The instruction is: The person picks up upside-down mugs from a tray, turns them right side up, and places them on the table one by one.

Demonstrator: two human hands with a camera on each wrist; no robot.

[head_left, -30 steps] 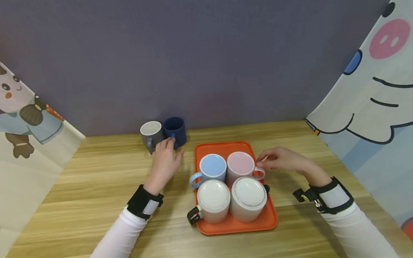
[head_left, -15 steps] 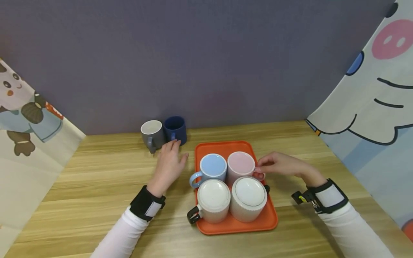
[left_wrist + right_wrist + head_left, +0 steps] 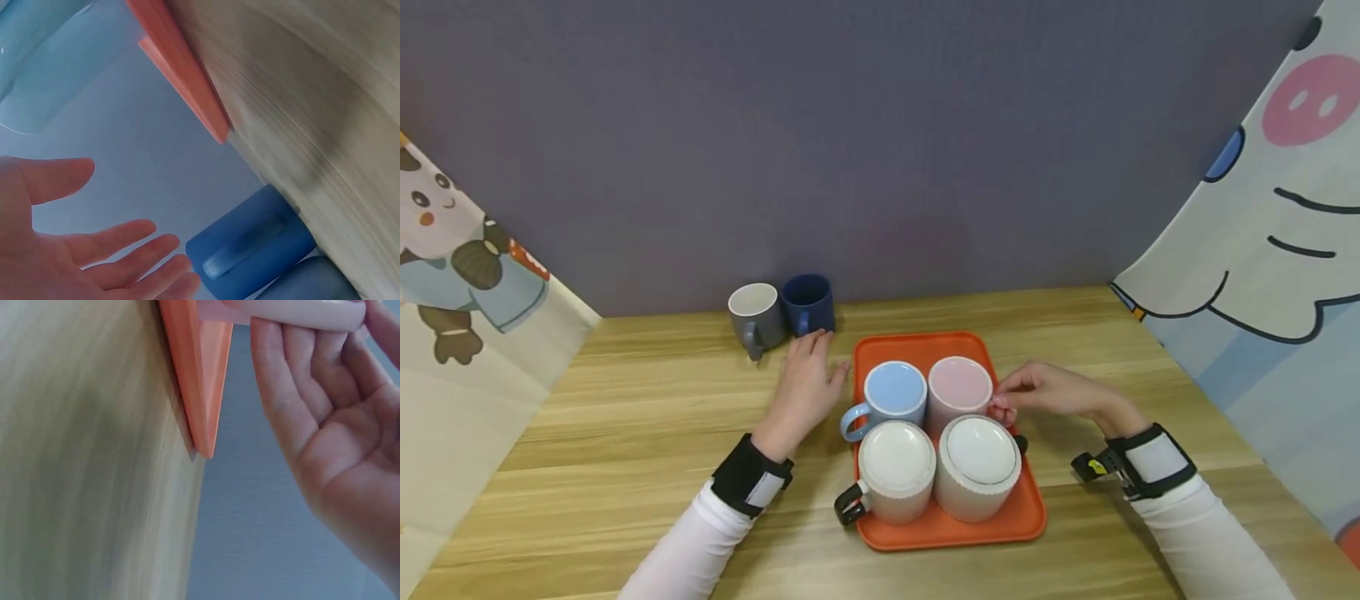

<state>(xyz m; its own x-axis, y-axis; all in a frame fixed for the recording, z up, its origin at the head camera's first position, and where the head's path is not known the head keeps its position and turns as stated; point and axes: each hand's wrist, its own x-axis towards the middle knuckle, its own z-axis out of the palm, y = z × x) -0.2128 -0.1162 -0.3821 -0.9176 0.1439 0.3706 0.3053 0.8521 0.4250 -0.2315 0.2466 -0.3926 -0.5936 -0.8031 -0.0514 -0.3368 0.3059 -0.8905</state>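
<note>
The right hand (image 3: 1051, 388) is seen at the right side of the orange tray (image 3: 1026, 512), its fingers curled round the handle of the pink mug (image 3: 958, 387); in the right wrist view the fingers (image 3: 294, 369) are wrapped against the pale pink handle just past the tray's edge. The pink mug stands upright in the tray's far right corner, touching the light blue mug (image 3: 891, 393) on its left. Two white mugs are set upside down in the near half of the tray: the smooth white mug (image 3: 896, 467) on the left and the ribbed white mug (image 3: 978, 462) on the right (each with a dark handle showing at its side).

The left hand (image 3: 808, 385) is held over the bench (image 3: 625, 433) just left of the tray, fingers straight and spread, nothing gripped; in the left wrist view the palm is open, with the dark blue mug (image 3: 250, 250) close beyond the fingertips. The dark blue mug (image 3: 807, 302) and the grey mug (image 3: 755, 315) stand side by side, touching, at the back of the bench against the purple wall (image 3: 850, 142). Cartoon-printed cloths (image 3: 1262, 233) hang at both sides.
</note>
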